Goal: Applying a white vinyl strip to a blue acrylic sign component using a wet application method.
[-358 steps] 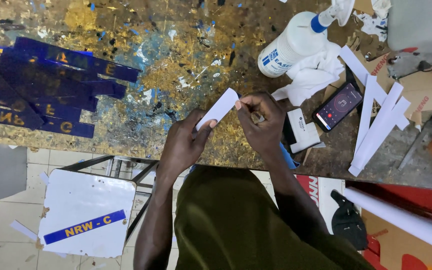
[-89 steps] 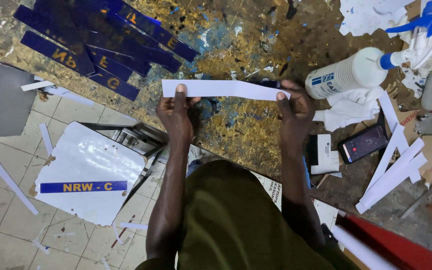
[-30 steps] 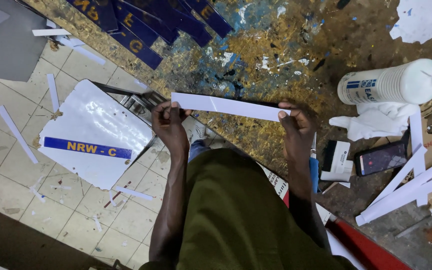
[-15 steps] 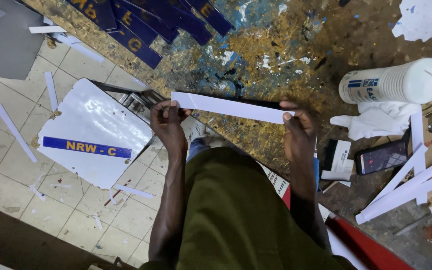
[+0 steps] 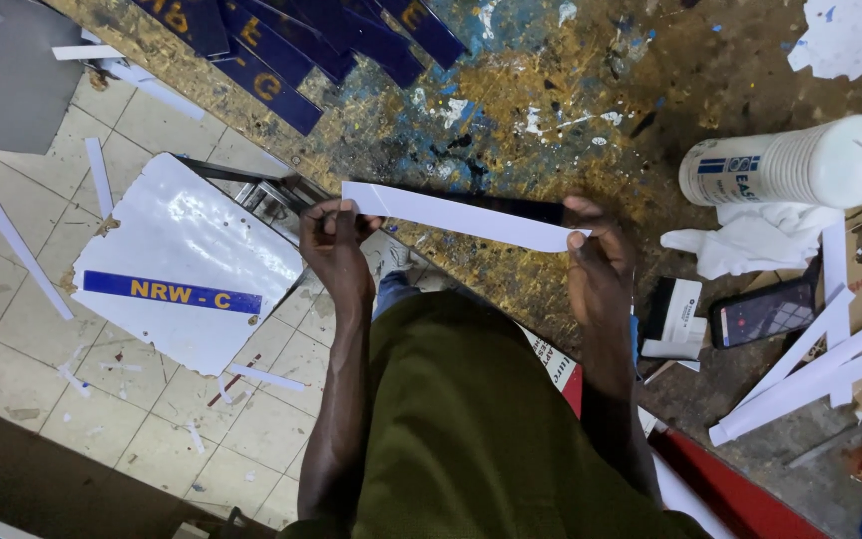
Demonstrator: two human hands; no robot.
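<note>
I hold a long white strip level between both hands, just above the near edge of a paint-stained workbench. My left hand pinches the strip's left end, over the floor past the bench edge. My right hand pinches its right end, with a dark strip showing just behind the white one. Several blue strips with yellow letters lie on the bench at the far left.
A white glue bottle lies on its side at the right, above a crumpled white cloth, a phone and a pile of white strips. A white board with a blue label and loose white strips lie on the tiled floor.
Both hands have kept their hold on the white strip and shifted slightly down and toward my body; the view has moved a little. Nothing else on the bench has moved.
</note>
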